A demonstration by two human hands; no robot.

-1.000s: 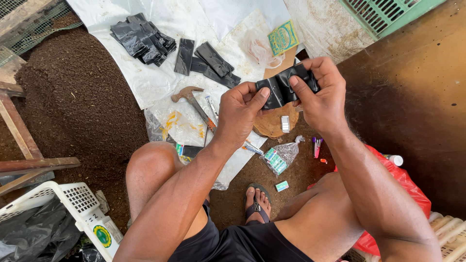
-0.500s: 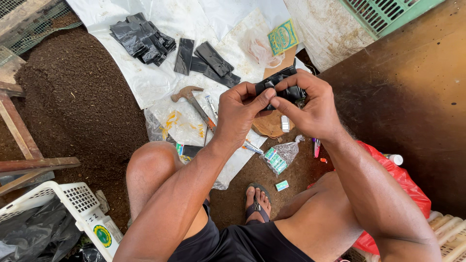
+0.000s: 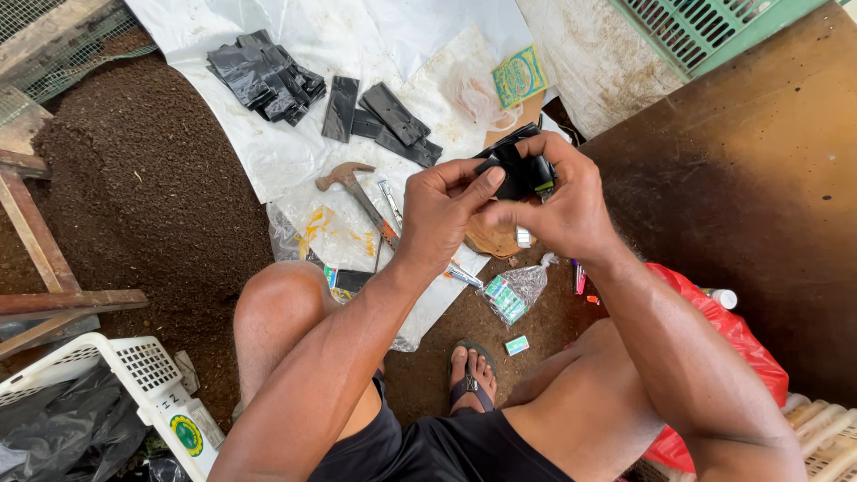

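While both hands work so close together, best to keep the small black plastic bag [image 3: 516, 170] pinched firmly and held high over the lap, well above the soil floor [image 3: 152, 205]. Left hand [image 3: 446, 210] closed on the bag's near edge, thumb pressed flat along its top; right hand [image 3: 562, 210] closed round the far side, fingers curled behind and hiding much of it. Wise to rub the two layers apart with thumb against forefinger rather than tug, since thin film of this kind probably tears or slips easily. Sensible also to keep the grip near the mouth, so the folds stay under control. As for the bag: glossy, black, creased, bunched into a narrow strip between the hands, with a corner poking up at the top; open or still flat, cannot tell. Lying below on the white sheet [image 3: 268, 152]: a heap of similar black bags [image 3: 263, 76], a few flat ones [image 3: 375, 116] beside it, and a hammer [image 3: 353, 183] just under the left wrist.
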